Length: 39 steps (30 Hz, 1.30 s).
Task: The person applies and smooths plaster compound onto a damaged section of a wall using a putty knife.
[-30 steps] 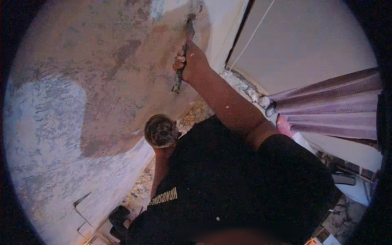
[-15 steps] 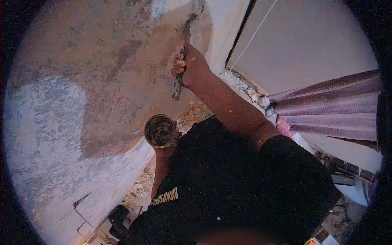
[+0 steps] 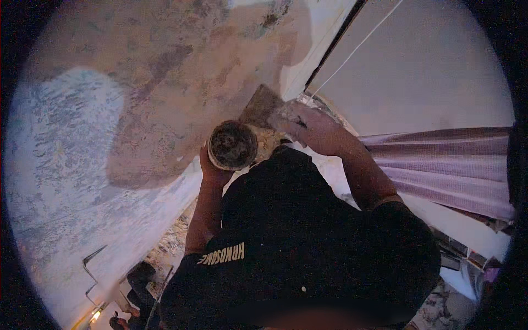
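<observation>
My left hand (image 3: 213, 169) is wrapped round the side of a round, open container (image 3: 255, 144). Inside it is a dark, lumpy paste (image 3: 233, 145). Just up and to the right, my right hand (image 3: 308, 125), somewhat blurred, is closed on a trowel. The trowel's flat, mud-coated blade (image 3: 260, 105) points toward the wall, close beside the container's rim; its handle is mostly hidden by my fingers. A rough wall (image 3: 165, 93) stretches in front of both hands, with a brown plastered area and a paler patch at the left.
A smooth grey panel (image 3: 418, 71) with a dark edge and a thin white cord (image 3: 357, 47) stands at the right. Below it hangs a purple striped curtain (image 3: 440, 168). Bent metal rods (image 3: 91, 264) stick out at lower left, near part of another person (image 3: 142, 291).
My right hand has come down from high on the wall to beside the container, the trowel turning so its flat blade shows. The container has shifted slightly right and up.
</observation>
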Available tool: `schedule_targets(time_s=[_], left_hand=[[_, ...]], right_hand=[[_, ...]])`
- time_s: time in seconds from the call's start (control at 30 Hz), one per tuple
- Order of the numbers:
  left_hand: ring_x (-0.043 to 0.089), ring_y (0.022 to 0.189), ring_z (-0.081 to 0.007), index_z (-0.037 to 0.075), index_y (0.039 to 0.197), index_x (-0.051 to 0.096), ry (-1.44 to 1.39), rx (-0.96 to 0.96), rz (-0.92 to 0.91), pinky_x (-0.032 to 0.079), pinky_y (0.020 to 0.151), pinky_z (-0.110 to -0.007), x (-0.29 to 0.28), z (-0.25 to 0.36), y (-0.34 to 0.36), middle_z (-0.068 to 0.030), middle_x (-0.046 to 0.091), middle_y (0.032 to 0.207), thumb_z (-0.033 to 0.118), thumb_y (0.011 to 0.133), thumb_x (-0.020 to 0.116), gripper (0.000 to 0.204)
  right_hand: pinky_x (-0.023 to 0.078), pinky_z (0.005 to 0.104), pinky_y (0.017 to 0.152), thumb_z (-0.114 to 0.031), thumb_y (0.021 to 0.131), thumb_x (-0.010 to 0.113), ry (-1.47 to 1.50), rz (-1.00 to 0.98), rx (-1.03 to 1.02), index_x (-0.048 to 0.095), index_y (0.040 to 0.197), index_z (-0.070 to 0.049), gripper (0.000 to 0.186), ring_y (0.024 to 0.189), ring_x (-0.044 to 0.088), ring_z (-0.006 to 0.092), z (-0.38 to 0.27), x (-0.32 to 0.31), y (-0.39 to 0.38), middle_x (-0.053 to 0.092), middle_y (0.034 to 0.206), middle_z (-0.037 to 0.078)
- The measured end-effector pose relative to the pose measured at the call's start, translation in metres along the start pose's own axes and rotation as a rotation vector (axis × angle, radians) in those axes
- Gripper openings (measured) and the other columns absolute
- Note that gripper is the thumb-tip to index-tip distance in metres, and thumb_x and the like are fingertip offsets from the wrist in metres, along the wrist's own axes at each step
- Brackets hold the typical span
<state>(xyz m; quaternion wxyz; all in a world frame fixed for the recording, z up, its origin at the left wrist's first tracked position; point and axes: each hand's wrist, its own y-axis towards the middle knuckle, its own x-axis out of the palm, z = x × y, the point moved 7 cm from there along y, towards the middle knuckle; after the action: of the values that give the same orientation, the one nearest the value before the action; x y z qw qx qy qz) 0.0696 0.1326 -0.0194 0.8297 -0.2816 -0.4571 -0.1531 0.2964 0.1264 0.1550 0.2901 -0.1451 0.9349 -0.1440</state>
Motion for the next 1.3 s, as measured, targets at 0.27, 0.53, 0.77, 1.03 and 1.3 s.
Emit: schedule_targets(time_s=[0.27,0.53,0.77,1.03,1.3], left_hand=[[0.039,0.129,-0.0330,0.010,0.137,0.039,-0.026,0.035,0.045,0.034,0.104,-0.054,0.028,-0.016,0.045,-0.0159,0.042,0.138,0.059,0.087,0.035,0.070],[0.057,0.109,-0.0308,0.006,0.124,0.051,-0.017,0.131,0.220,0.045,0.094,-0.048,0.010,-0.032,0.075,-0.0147,0.059,0.119,0.045,0.090,0.039,0.054],[0.060,0.105,-0.0299,0.005,0.123,0.052,-0.083,0.137,0.329,0.048,0.090,-0.047,0.026,-0.055,0.083,-0.0141,0.062,0.114,0.039,0.092,0.036,0.049],[0.062,0.101,-0.0304,0.000,0.121,0.053,0.026,0.131,0.426,0.049,0.090,-0.046,0.038,-0.055,0.076,-0.0172,0.063,0.111,0.038,0.093,0.037,0.050],[0.065,0.095,-0.0277,0.001,0.118,0.055,0.024,0.031,0.485,0.050,0.088,-0.043,0.020,-0.070,0.071,-0.0153,0.065,0.107,0.038,0.092,0.042,0.047]], right_hand=[[0.049,0.0441,0.084,-0.024,0.092,0.053,-0.402,-0.217,-0.175,0.050,0.120,-0.001,0.036,0.097,0.061,0.0359,0.029,-0.016,0.015,0.060,0.106,0.023],[0.048,0.0424,0.087,-0.013,0.089,0.050,-0.379,-0.292,-0.430,0.057,0.120,-0.009,0.031,0.101,0.060,0.0332,0.042,-0.036,0.038,0.061,0.111,0.017],[0.047,0.0415,0.091,-0.014,0.090,0.047,-0.344,-0.244,-0.537,0.059,0.119,-0.012,0.031,0.105,0.059,0.0328,0.079,-0.039,0.055,0.061,0.115,0.017],[0.051,0.0415,0.082,-0.010,0.087,0.050,-0.505,-0.266,-0.650,0.060,0.121,-0.021,0.038,0.092,0.064,0.0309,0.070,-0.045,0.064,0.065,0.101,0.014],[0.050,0.0423,0.082,-0.010,0.087,0.047,-0.526,-0.278,-0.738,0.060,0.121,-0.017,0.037,0.092,0.063,0.0329,0.075,-0.039,0.057,0.065,0.100,0.015]])
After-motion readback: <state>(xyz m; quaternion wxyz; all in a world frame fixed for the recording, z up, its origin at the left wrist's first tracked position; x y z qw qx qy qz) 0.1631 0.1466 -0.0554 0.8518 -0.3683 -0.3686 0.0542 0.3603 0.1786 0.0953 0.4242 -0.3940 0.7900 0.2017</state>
